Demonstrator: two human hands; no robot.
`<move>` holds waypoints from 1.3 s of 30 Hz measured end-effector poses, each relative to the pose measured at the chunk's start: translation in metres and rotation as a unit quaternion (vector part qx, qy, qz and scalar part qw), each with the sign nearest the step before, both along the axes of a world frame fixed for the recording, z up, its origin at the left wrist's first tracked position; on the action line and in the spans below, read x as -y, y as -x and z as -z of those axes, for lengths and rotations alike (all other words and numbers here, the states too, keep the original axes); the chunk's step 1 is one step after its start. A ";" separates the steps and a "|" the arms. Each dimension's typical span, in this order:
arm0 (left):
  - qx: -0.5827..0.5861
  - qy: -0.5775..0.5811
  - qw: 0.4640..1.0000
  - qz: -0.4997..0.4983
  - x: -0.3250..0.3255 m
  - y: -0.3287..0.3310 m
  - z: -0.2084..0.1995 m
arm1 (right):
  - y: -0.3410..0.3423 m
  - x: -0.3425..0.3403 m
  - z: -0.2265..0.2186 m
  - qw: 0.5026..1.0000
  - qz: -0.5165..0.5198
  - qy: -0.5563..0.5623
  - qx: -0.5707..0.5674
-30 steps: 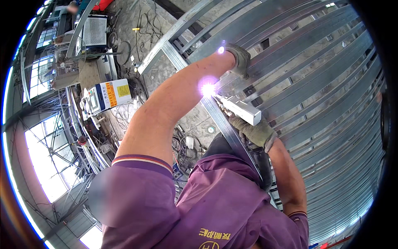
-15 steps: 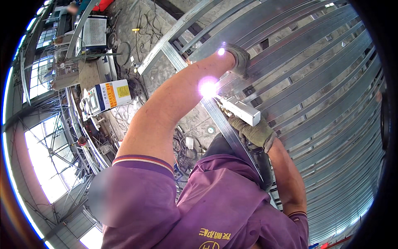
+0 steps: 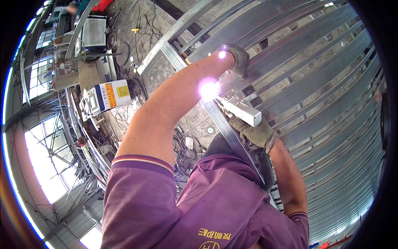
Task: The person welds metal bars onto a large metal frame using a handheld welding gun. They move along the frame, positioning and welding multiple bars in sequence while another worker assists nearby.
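Observation:
My right hand (image 3: 255, 133), in a grey-green work glove, is closed around a handheld welding torch (image 3: 242, 111) with a white, box-shaped body. From its nozzle end comes a bright white-violet glare (image 3: 209, 89), which hides the spot where it meets the metal. That spot lies along a flat metal rail (image 3: 226, 128), which slants down toward my lap. Farther off, my gloved left hand (image 3: 239, 62) bends down over a metal bar (image 3: 259, 68) of the slatted frame, its fingers curled at the bar and partly hidden. A second, smaller glare sits at my left wrist.
Long parallel metal slats (image 3: 323, 120) fill the right side. At the left stand a white machine (image 3: 108, 96) with a coloured label and a round fan guard (image 3: 66, 50). Cables (image 3: 145, 31) lie loose on the concrete floor, and a small disc (image 3: 211, 130) lies near the rail.
The torch and my right hand have shifted very slightly toward the lower right. The glare stays lit, and my left hand keeps its place.

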State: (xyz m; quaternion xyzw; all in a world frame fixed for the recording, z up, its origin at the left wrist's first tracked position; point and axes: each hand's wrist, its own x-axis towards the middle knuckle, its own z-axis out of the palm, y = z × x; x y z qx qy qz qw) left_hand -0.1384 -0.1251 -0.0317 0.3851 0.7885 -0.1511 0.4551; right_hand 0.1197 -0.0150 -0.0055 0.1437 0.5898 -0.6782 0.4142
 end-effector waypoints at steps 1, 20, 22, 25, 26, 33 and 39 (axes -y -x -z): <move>0.004 0.007 1.000 -0.006 0.000 0.000 -0.001 | 0.000 0.000 0.000 1.000 -0.004 0.002 -0.004; -0.011 0.006 1.000 0.008 -0.001 0.000 -0.007 | -0.006 -0.004 0.003 1.000 -0.012 0.005 0.002; -0.013 -0.001 1.000 0.002 0.000 0.000 -0.006 | -0.008 -0.004 0.007 1.000 -0.014 -0.008 0.003; -0.010 0.002 1.000 0.000 0.001 0.000 -0.005 | -0.009 -0.006 0.008 1.000 -0.025 -0.004 0.005; -0.011 0.000 1.000 0.003 0.001 0.001 -0.005 | -0.009 -0.006 0.007 1.000 -0.025 -0.004 -0.001; -0.007 0.010 1.000 -0.002 0.001 0.001 -0.004 | -0.006 -0.009 0.000 0.999 -0.042 -0.022 0.006; 0.007 0.015 1.000 -0.008 0.000 0.002 -0.001 | -0.007 -0.010 -0.005 0.999 -0.030 -0.025 0.007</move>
